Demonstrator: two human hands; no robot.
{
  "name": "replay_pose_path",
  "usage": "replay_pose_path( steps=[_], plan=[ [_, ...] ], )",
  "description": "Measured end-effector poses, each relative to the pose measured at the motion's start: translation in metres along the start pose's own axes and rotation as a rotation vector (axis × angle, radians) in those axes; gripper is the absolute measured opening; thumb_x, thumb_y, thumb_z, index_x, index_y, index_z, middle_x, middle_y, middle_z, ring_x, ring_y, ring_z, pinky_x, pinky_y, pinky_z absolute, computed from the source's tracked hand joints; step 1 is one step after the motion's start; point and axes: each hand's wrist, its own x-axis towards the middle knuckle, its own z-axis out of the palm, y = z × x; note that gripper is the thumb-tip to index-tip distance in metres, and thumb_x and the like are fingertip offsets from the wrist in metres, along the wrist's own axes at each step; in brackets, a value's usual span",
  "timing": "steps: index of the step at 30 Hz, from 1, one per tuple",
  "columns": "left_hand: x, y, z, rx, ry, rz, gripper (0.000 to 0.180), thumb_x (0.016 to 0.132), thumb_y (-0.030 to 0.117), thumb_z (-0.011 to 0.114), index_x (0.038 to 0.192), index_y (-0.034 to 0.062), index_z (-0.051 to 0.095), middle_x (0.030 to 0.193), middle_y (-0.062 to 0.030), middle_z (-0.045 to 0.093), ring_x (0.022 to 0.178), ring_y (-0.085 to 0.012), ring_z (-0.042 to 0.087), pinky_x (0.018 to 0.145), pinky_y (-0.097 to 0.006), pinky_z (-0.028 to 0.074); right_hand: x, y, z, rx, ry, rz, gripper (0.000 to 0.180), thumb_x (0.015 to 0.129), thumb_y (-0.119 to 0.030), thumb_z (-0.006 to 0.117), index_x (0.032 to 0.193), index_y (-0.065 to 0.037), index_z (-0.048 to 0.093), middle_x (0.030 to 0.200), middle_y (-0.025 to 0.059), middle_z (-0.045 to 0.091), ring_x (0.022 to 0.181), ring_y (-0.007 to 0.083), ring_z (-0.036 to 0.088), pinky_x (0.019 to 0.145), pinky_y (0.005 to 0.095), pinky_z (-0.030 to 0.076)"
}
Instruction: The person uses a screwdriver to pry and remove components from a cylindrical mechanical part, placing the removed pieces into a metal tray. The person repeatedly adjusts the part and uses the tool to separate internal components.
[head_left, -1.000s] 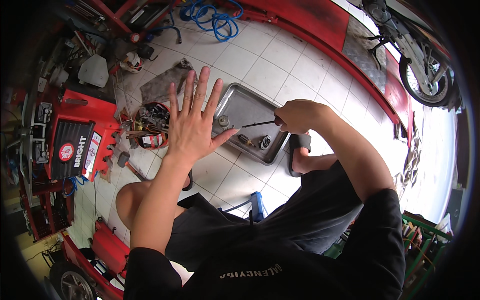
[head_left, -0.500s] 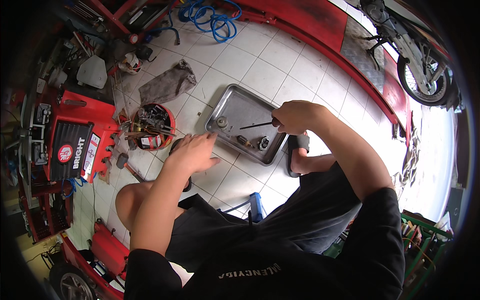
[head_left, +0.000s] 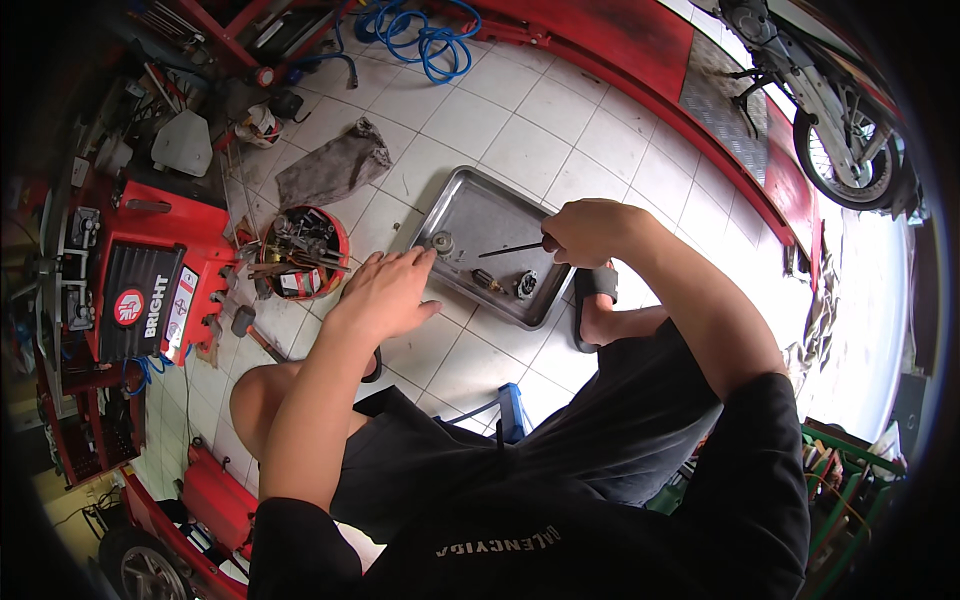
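My right hand (head_left: 598, 232) is closed round the handle end of a screwdriver (head_left: 512, 249), its dark thin shaft pointing left over a metal tray (head_left: 490, 193). The fingers hide the handle. My left hand (head_left: 392, 290) is held palm down with thumb apart, its fingertips by the tray's left rim, nothing in it. Inside the tray lie a small round metal cup-shaped part (head_left: 442, 242), a dark cylindrical part with a brass-coloured end (head_left: 487, 281) and a dark-and-silver metal part (head_left: 527, 284). The screwdriver tip hangs between the round part and the cylinder.
Left of the tray stands a red tub (head_left: 342, 238) full of tools, with a stained grey rag (head_left: 333, 165) behind it. A hammer (head_left: 248, 325) lies near a red tool chest (head_left: 190, 240). A blue hose (head_left: 425, 40) coils at the back; a motorcycle (head_left: 850, 130) stands far right.
My left hand has shifted slightly up and to the right, nearer the round metal part. The right hand and screwdriver have hardly moved.
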Motion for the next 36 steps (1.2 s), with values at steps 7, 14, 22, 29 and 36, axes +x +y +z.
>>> replay_pose_path(
  steps=[7,14,22,29,36],
  plan=[
    [0.001,0.001,-0.001,0.012,-0.024,-0.003,0.071,0.086,0.031,0.076,0.143,-0.001,0.049,0.143,-0.0199,0.056,0.13,-0.0361,0.055,0.111,-0.047,0.042,0.003,0.004,0.004,0.01,0.033,-0.029,0.026,0.094,-0.019,0.06,0.113,-0.008,0.074,0.102,0.0149,0.074,0.092,0.0332,0.071,0.071,0.0439,0.061],
    [0.001,0.002,-0.005,0.003,-0.032,-0.005,0.071,0.087,0.031,0.075,0.143,-0.001,0.048,0.143,-0.0196,0.056,0.13,-0.036,0.055,0.111,-0.046,0.042,-0.005,-0.002,0.0,-0.074,0.052,-0.068,0.023,0.092,-0.022,0.061,0.099,-0.005,0.075,0.097,0.015,0.073,0.093,0.0355,0.069,0.08,0.0477,0.054],
    [0.001,-0.004,0.003,0.016,0.013,0.025,0.07,0.086,0.031,0.076,0.142,-0.0015,0.049,0.141,-0.0204,0.057,0.128,-0.0362,0.056,0.11,-0.045,0.043,-0.006,-0.006,-0.005,-0.083,0.005,-0.025,0.031,0.093,-0.028,0.067,0.115,-0.007,0.066,0.099,0.014,0.072,0.097,0.033,0.069,0.083,0.0453,0.054],
    [0.0,0.0,-0.001,0.011,-0.004,0.0,0.07,0.087,0.031,0.075,0.143,-0.0018,0.049,0.142,-0.0202,0.056,0.13,-0.0366,0.055,0.111,-0.045,0.042,-0.006,-0.006,-0.006,-0.098,-0.015,-0.02,0.03,0.092,-0.026,0.066,0.115,-0.006,0.066,0.098,0.0146,0.072,0.096,0.0332,0.069,0.083,0.0456,0.054],
    [-0.001,-0.001,-0.001,0.0,-0.012,0.0,0.07,0.087,0.031,0.075,0.144,-0.0015,0.048,0.144,-0.0197,0.055,0.132,-0.0361,0.053,0.112,-0.045,0.04,-0.004,-0.005,-0.003,-0.098,0.01,-0.042,0.03,0.092,-0.026,0.065,0.116,-0.007,0.066,0.098,0.0142,0.072,0.096,0.0325,0.07,0.082,0.0451,0.054]
  ],
)
